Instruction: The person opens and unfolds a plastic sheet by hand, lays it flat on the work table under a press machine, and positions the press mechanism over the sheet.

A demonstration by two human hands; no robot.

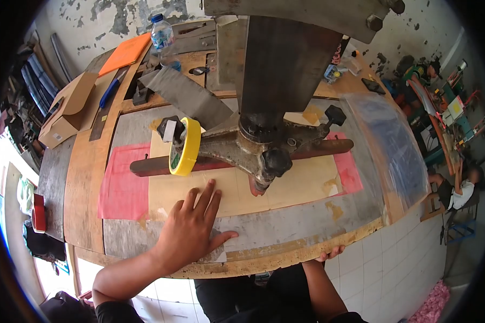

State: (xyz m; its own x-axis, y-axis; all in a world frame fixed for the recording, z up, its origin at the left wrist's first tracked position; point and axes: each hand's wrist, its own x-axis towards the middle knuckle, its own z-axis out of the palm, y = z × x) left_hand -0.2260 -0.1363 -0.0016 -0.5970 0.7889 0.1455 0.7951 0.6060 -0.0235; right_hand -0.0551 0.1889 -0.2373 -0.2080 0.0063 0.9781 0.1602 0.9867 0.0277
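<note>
My left hand (191, 226) lies flat with its fingers spread, fingertips on a tan sheet (291, 188) and thumb over the grey worktop (350, 212). Pink material (123, 185) shows at both ends of that sheet. Just beyond my fingers, a long dark red bar (323, 148) sits across the sheet beneath a metal press head (237, 144) with black knobs. A yellow tape roll (193, 151) hangs on the head's left knob. Curled fingers of my right hand (331, 253) grip the table's front edge (285, 256); the palm is hidden below it.
A thick metal column (275, 70) rises over the worktop. At the left are a cardboard box (70, 113), a blue cutter (109, 92) and an orange folder (125, 54). Behind stands a water bottle (161, 35). Clear plastic sheets (393, 151) lie right; two people sit beyond.
</note>
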